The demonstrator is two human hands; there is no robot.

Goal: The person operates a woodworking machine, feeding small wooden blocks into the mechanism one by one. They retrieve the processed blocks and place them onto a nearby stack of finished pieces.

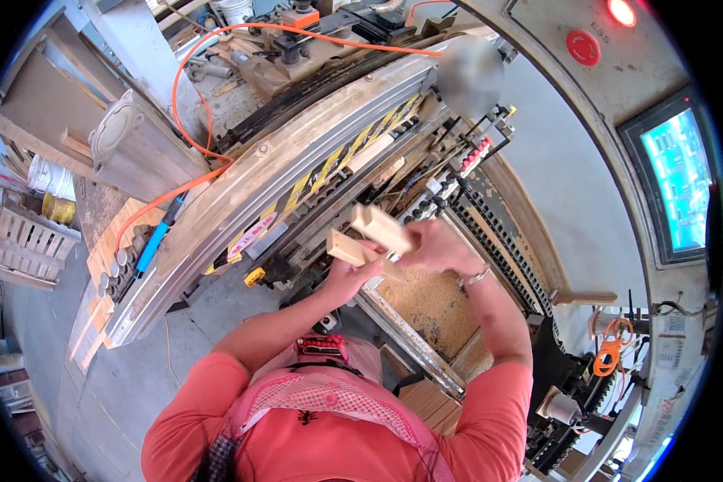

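Observation:
My left hand (pixel 355 277) is closed around a short, pale wooden block (pixel 347 248), whose squared end points up and left. Just beside it, my right hand (pixel 442 247) grips another pale wooden block (pixel 387 230) by its right end; this may be two pieces lying together. Both blocks are held in the air, close to each other, above the machine bed. Under my right hand, a heap of sawdust (pixel 434 309) fills a tray-like recess. A bracelet (pixel 475 276) circles my right wrist.
A long machine beam (pixel 329 136) with black-and-yellow warning stripes crosses ahead. An orange hose (pixel 174 88) loops over it, near a blue air gun (pixel 154 245). At right are toothed chains (pixel 502 253), a lit screen (pixel 675 181) and a red stop button (pixel 583 48).

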